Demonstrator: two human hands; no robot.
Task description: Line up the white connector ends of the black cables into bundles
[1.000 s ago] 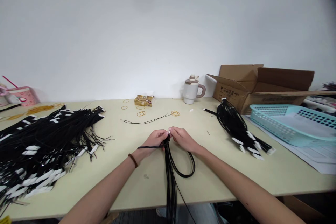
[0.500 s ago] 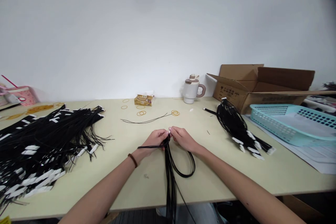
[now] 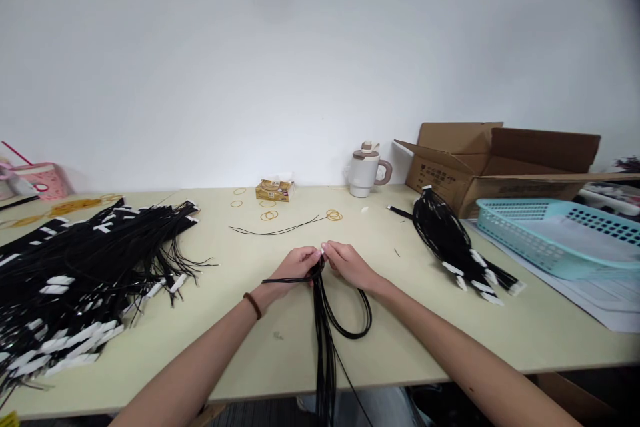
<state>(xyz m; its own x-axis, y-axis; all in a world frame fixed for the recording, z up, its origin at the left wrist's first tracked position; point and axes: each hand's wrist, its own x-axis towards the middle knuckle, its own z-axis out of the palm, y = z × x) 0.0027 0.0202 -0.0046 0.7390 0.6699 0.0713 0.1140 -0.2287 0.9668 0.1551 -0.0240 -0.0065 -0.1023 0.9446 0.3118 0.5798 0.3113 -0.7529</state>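
Both hands meet over the middle of the table, fingers closed around the top of a bundle of thin black cables (image 3: 325, 340). My left hand (image 3: 295, 263) grips the bundle from the left, and a few strands run out across that wrist. My right hand (image 3: 350, 263) pinches at a small white end from the right; the fingers hide most of it. On the right side a loop of cable curves out below the right hand. The loose lengths hang straight down past the table's front edge.
A large heap of black cables with white tags (image 3: 75, 280) covers the left. Yellow rubber bands (image 3: 269, 215), a small tissue box (image 3: 275, 190) and a mug (image 3: 364, 173) lie farther back. At right are a tied cable bundle (image 3: 440, 227), a cardboard box (image 3: 460, 187) and a turquoise basket (image 3: 540, 250).
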